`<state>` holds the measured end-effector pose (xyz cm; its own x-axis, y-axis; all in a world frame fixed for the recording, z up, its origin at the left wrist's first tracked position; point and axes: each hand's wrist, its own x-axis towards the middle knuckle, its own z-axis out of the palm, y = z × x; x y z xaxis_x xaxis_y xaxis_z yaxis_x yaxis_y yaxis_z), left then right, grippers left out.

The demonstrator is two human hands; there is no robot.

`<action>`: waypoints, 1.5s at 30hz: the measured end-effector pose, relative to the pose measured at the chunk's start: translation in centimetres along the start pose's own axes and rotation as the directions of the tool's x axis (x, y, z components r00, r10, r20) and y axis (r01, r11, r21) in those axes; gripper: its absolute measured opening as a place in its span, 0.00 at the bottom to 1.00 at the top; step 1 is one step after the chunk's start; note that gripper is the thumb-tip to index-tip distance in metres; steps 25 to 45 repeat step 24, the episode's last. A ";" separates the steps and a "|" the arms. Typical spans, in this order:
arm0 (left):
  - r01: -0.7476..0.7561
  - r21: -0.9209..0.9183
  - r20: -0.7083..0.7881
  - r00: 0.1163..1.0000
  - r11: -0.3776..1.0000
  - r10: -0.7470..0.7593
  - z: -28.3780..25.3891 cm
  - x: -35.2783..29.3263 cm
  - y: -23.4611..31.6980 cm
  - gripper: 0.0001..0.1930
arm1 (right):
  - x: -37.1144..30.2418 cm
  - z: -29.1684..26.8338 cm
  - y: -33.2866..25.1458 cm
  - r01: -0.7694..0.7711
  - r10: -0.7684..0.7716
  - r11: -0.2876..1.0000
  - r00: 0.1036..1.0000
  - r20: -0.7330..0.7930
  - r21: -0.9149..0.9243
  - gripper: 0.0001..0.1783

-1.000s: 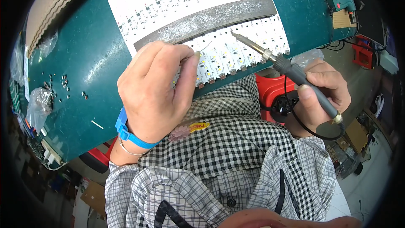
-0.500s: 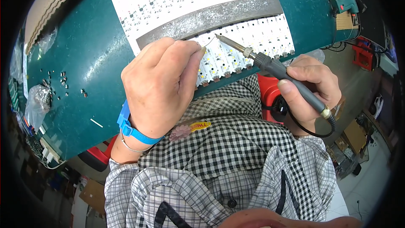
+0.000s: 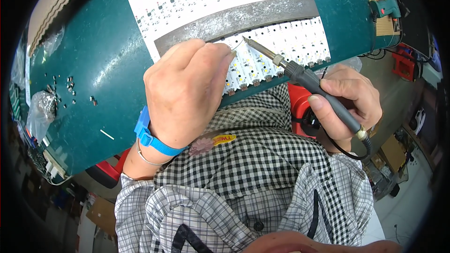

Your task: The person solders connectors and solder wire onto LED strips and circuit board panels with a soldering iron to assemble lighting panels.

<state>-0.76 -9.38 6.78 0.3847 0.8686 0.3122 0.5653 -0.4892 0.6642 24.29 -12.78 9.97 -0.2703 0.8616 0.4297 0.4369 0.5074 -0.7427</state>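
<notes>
My right hand [image 3: 349, 100] grips a soldering iron [image 3: 323, 93] by its dark grey handle. The iron's tip points up and left, to the board just below a metal bar. My left hand [image 3: 185, 84], with a blue wrist strap [image 3: 157, 144], pinches a thin strand of solder wire [image 3: 238, 46]; its free end reaches the iron's tip. Under both lies a white circuit board panel [image 3: 262, 63] with small yellowish parts and a row of metal connectors along its near edge. The grey metal bar [image 3: 239, 18] lies across the panel. My left fingers cover part of the panel's left side.
The panel lies on a green work mat [image 3: 93, 70]. Small metal parts [image 3: 70, 86] are scattered at left beside a clear plastic bag [image 3: 42, 115]. A green glue gun [image 3: 386, 7] lies at the far right. Corrugated cardboard [image 3: 56, 0] stands at the far left.
The left hand, with the wire, has moved slightly right. The iron's tip has moved a little to the right as well, and the panel and bar appear slightly further right.
</notes>
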 end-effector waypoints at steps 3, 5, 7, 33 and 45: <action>0.032 -0.031 -0.031 0.999 0.999 -0.033 -0.2 -0.2 0.1 0.06 | -0.2 0.1 -0.5 -0.044 0.046 0.999 0.997 -0.063 0.026 0.13; 0.074 -0.054 -0.055 0.996 0.996 -0.077 -0.6 -0.5 0.3 0.06 | -0.7 -0.4 -0.7 -0.082 0.097 0.988 0.989 -0.110 0.134 0.13; 0.111 -0.076 -0.077 0.990 0.991 -0.117 -1.5 -0.6 0.7 0.06 | -1.2 -1.3 -0.6 -0.113 0.158 0.953 0.977 -0.140 0.282 0.13; 0.087 -0.021 -0.021 0.996 0.996 -0.087 -1.7 -1.2 -0.1 0.06 | -0.5 0.7 -0.6 -0.129 0.127 0.991 0.992 0.025 0.048 0.14; 0.087 -0.021 -0.021 0.996 0.996 -0.087 -1.7 -1.2 -0.1 0.06 | -0.5 0.7 -0.6 -0.129 0.127 0.991 0.992 0.025 0.048 0.14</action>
